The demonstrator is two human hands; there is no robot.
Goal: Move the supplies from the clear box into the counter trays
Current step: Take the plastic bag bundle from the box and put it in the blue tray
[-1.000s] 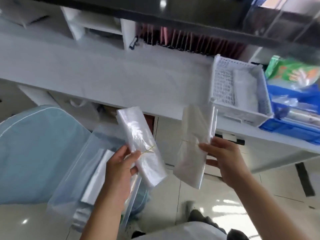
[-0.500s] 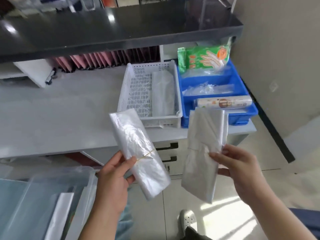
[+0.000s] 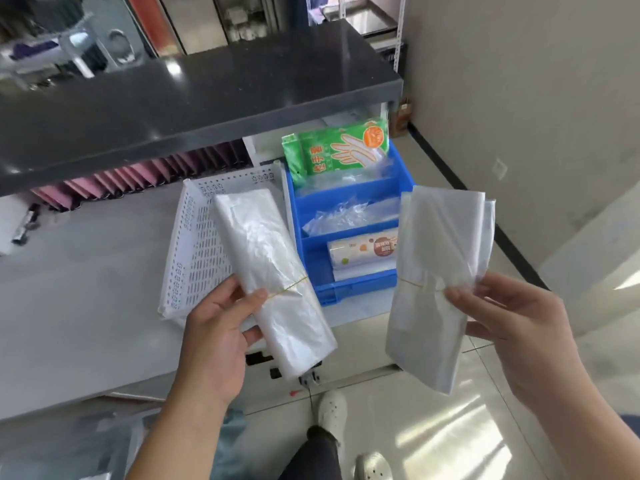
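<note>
My left hand (image 3: pixel 216 336) grips a banded bundle of clear plastic bags (image 3: pixel 270 271), held tilted in front of the white perforated tray (image 3: pixel 194 247) on the grey counter. My right hand (image 3: pixel 512 327) pinches a second banded bundle of plastic bags (image 3: pixel 440 271) at its rubber band, hanging in front of the right end of the blue divided tray (image 3: pixel 346 289). The blue tray holds a green glove packet (image 3: pixel 341 150), loose clear bags (image 3: pixel 349 216) and a printed roll (image 3: pixel 363 252). The clear box (image 3: pixel 69 445) shows only as a blurred corner at the bottom left.
A dark shelf (image 3: pixel 194 95) overhangs the back of the grey counter (image 3: pixel 86 289). Pink folders (image 3: pixel 145 171) stand under it. Drawer fronts sit below the counter edge. My feet in white shoes (image 3: pixel 332 410) stand on the tiled floor; a beige wall (image 3: pixel 519 98) rises on the right.
The view swung right and closer to the trays; the clear box slid almost out of sight. Both hands kept hold of their bundles and now sit nearer the two trays.
</note>
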